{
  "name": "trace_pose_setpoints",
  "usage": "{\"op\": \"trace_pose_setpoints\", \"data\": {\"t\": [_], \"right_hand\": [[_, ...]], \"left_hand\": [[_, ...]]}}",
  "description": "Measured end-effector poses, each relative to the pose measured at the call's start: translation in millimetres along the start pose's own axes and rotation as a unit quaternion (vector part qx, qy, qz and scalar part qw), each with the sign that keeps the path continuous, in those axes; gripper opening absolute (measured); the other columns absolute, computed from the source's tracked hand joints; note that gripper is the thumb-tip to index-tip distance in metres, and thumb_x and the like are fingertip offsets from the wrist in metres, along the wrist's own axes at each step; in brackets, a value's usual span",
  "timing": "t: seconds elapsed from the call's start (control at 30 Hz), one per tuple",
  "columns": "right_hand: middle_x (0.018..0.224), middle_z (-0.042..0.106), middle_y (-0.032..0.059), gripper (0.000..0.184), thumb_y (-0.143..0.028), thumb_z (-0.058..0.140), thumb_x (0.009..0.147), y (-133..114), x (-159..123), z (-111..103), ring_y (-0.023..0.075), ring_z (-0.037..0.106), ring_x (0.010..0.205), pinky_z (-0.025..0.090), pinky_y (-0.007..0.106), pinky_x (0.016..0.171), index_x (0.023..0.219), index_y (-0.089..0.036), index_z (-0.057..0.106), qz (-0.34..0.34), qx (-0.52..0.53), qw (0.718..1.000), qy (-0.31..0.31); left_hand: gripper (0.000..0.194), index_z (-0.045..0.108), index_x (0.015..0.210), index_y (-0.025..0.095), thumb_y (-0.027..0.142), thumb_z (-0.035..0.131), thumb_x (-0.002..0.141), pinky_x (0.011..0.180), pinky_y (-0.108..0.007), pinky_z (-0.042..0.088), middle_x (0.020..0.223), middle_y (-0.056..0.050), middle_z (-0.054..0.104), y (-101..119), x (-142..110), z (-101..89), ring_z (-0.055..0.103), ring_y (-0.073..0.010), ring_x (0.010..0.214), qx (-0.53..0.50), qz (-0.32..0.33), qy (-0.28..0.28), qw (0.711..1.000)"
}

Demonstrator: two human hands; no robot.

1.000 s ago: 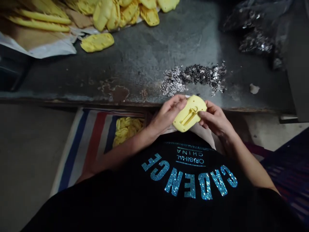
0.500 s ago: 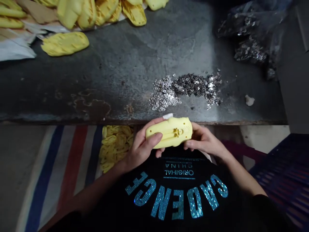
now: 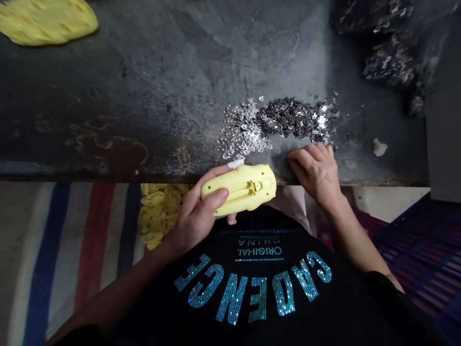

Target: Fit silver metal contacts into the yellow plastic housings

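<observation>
My left hand (image 3: 194, 216) is wrapped round a yellow plastic toy shell (image 3: 237, 188) just off the table's front edge. Its face up top shows a long recess, screw holes and a dotted patch of tiny holes. A white wrap covers one fingertip. My right hand (image 3: 317, 175) rests at the table edge with fingers curled and bunched downward, by the near right side of a pile of small metal contact plates (image 3: 288, 117). Its fingertips are hidden, so whatever they pinch does not show.
Another yellow shell (image 3: 50, 21) lies at the table's far left. Clear bags of metal pieces (image 3: 391, 62) sit at the back right, near a small white lump (image 3: 379, 147). Below the edge are a striped sack with yellow parts (image 3: 160, 211) and a blue crate (image 3: 425, 259).
My right hand has let go of the yellow shell and moved up to the table beside the metal pile. The left hand keeps the shell. The view has shifted closer to the table.
</observation>
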State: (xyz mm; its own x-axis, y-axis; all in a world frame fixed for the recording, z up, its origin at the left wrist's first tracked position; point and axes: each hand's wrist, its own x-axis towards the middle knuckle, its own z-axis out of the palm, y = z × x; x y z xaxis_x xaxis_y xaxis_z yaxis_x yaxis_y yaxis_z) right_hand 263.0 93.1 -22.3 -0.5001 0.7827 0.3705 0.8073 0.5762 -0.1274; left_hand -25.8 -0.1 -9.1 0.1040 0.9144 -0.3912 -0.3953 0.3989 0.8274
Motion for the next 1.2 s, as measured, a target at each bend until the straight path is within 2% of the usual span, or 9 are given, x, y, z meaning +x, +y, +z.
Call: {"op": "trace_pose_setpoints", "data": {"t": [0.13,0.23,0.4,0.5,0.6,0.73,0.87,1.0,1.2], "right_hand": [[0.117,0.087,0.0017,0.021,-0.017,0.062,0.115,11.3,-22.6,-9.7,0.0228,0.065,0.096,0.042,0.041,0.088,0.117,-0.031,0.078,-0.033,0.021,0.999,-0.003],[0.126,0.088,0.003,0.019,-0.017,0.065,0.113,15.0,-38.4,-19.2,0.0236,0.073,0.104,0.048,0.043,0.091,0.118,-0.032,0.077,-0.007,0.061,0.998,0.015],[0.109,0.083,0.0057,0.006,-0.031,0.075,0.11,7.0,-34.5,-18.4,0.0278,0.074,0.102,0.056,0.047,0.094,0.115,-0.029,0.078,0.092,0.105,0.989,0.049],[0.102,0.079,0.0072,0.014,-0.041,0.079,0.108,4.3,-23.6,-9.6,0.0311,0.07,0.1,0.053,0.049,0.091,0.11,-0.027,0.08,0.104,0.069,0.992,0.022],[0.097,0.078,0.0068,0.012,-0.036,0.076,0.109,0.8,-16.6,-9.5,0.0306,0.07,0.098,0.052,0.049,0.09,0.103,-0.026,0.081,0.094,0.096,0.991,0.024],[0.095,0.082,0.0022,0.003,-0.027,0.083,0.105,-11.8,-11.4,-30.3,0.0257,0.075,0.087,0.057,0.046,0.085,0.106,-0.03,0.084,0.067,0.255,0.964,0.039],[0.099,0.087,-0.0003,0.019,-0.018,0.086,0.102,-26.4,-4.9,-51.5,0.0246,0.081,0.088,0.064,0.045,0.086,0.112,-0.034,0.086,0.045,0.388,0.92,0.0],[0.103,0.088,0.0007,0.021,-0.015,0.086,0.101,-35.1,0.5,-58.6,0.0226,0.082,0.094,0.066,0.042,0.09,0.112,-0.032,0.086,0.049,0.424,0.904,-0.021],[0.1,0.086,0.0004,0.017,-0.019,0.086,0.102,-41.3,1.6,-64.4,0.0239,0.08,0.091,0.067,0.045,0.085,0.11,-0.033,0.085,0.024,0.391,0.92,-0.019]], "left_hand": [[0.051,0.072,0.144,0.016,0.042,0.077,0.1,0.05,-0.029,0.059,0.115,-0.012,0.086,2.9,5.6,3.8,0.072,-0.0185,0.063,-0.034,-0.007,0.009,0.999],[0.046,0.073,0.141,0.016,0.042,0.073,0.103,0.051,-0.029,0.059,0.118,-0.013,0.085,5.6,8.6,7.6,0.072,-0.0169,0.062,-0.038,-0.009,0.016,0.999],[0.046,0.073,0.14,0.017,0.043,0.073,0.102,0.051,-0.03,0.058,0.112,-0.01,0.084,5.8,10.4,14.9,0.069,-0.0153,0.055,-0.033,-0.011,0.036,0.999],[0.046,0.073,0.139,0.017,0.043,0.074,0.101,0.049,-0.028,0.057,0.114,-0.01,0.085,4.0,10.5,20.7,0.069,-0.0145,0.056,-0.021,-0.002,0.048,0.999],[0.049,0.072,0.139,0.015,0.045,0.076,0.101,0.048,-0.027,0.055,0.099,-0.008,0.083,2.9,10.6,25.9,0.067,-0.0153,0.054,-0.008,0.009,0.054,0.998],[0.054,0.07,0.141,0.016,0.051,0.078,0.101,0.052,-0.028,0.058,0.093,-0.006,0.08,4.7,9.9,28.9,0.071,-0.0188,0.06,0.012,0.015,0.016,1.0],[0.051,0.07,0.144,0.017,0.05,0.076,0.105,0.054,-0.027,0.057,0.103,-0.007,0.081,8.4,6.5,32.1,0.074,-0.017,0.06,0.022,0.017,-0.019,0.999],[0.051,0.069,0.148,0.017,0.05,0.072,0.108,0.054,-0.026,0.057,0.104,-0.007,0.082,9.2,3.0,35.9,0.076,-0.0175,0.061,0.016,0.019,-0.049,0.999],[0.05,0.07,0.149,0.018,0.052,0.068,0.112,0.056,-0.027,0.057,0.095,-0.004,0.081,5.2,-2.7,35.5,0.077,-0.0184,0.061,0.014,0.022,-0.076,0.997]]}}
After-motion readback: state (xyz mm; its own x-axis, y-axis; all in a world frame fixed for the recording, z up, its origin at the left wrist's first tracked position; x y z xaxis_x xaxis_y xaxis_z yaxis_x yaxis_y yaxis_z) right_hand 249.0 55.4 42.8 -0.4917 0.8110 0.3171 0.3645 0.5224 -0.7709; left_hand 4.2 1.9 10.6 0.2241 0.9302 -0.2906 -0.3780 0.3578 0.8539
